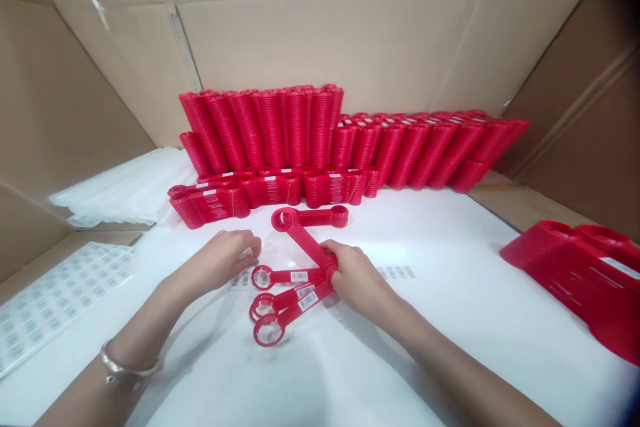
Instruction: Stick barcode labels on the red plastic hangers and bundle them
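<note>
My right hand (pixel 357 273) is closed round the ends of several flat red plastic pieces with ring-shaped ends (pixel 303 293), fanned out to the left. Three of the fanned pieces bear white barcode labels, and others slant up toward the back. My left hand (pixel 233 255) is just left of the fan, its fingers curled together over a sheet of barcode labels (pixel 241 281). A small whitish patch shows at those fingertips; whether they pinch a label is unclear. Behind the fan lies a short stack of the same red pieces (pixel 323 217).
Bundled red stacks (pixel 273 130) stand in rows along the back cardboard wall (pixel 320 40). Another large red stack (pixel 580 280) is at the right. At the left lie white plastic bags (pixel 125 187) and a larger label sheet (pixel 60 297) on the white table (pixel 215 373).
</note>
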Demonstrator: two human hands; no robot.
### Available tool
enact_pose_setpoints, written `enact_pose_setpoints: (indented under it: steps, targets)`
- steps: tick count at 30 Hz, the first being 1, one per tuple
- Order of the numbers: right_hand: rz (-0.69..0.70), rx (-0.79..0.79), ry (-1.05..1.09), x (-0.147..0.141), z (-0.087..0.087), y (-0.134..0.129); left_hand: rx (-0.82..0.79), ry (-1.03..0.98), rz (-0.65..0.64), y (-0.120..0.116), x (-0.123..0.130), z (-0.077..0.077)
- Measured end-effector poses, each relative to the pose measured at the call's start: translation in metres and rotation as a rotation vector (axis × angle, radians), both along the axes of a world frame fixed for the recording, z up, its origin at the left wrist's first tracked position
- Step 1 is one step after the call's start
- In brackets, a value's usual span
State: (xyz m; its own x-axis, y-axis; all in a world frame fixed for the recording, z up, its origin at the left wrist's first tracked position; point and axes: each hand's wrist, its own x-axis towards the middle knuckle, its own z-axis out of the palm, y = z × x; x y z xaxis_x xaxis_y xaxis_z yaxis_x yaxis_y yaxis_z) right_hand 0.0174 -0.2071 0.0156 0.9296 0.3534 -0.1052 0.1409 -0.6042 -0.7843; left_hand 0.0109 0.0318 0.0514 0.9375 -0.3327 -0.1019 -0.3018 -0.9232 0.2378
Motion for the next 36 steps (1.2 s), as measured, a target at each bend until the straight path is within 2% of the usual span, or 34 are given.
enact_pose_setpoints:
  steps: [3,6,9,12,16,29,33,36]
  targets:
    - [-0.025,-0.039,-0.021,0.001,0.000,0.001,-0.198,-0.013,-0.020,-0.003,-0.007,0.016]
    - [-0.021,-0.080,-0.053,0.001,0.000,0.003,-0.407,-0.042,0.042,-0.021,-0.016,0.025]
    - [-0.020,-0.115,-0.056,-0.001,0.002,0.004,-0.583,-0.066,0.140,-0.045,-0.022,0.020]
    - [0.004,-0.090,-0.055,-0.004,0.004,0.005,-0.652,-0.059,0.168,-0.062,-0.024,0.008]
    - [0.026,-0.074,-0.049,-0.007,0.004,0.005,-0.623,-0.085,0.155,-0.066,-0.021,-0.002]
    - [0.031,-0.114,-0.056,-0.010,0.008,0.009,-0.483,-0.220,0.114,-0.067,-0.017,-0.009]
    - [0.033,-0.117,-0.056,-0.010,0.009,0.010,-0.361,-0.351,0.058,-0.068,-0.018,-0.016]
    - [0.048,-0.079,-0.069,-0.012,0.008,0.009,-0.164,-0.553,-0.031,-0.068,-0.016,-0.020]
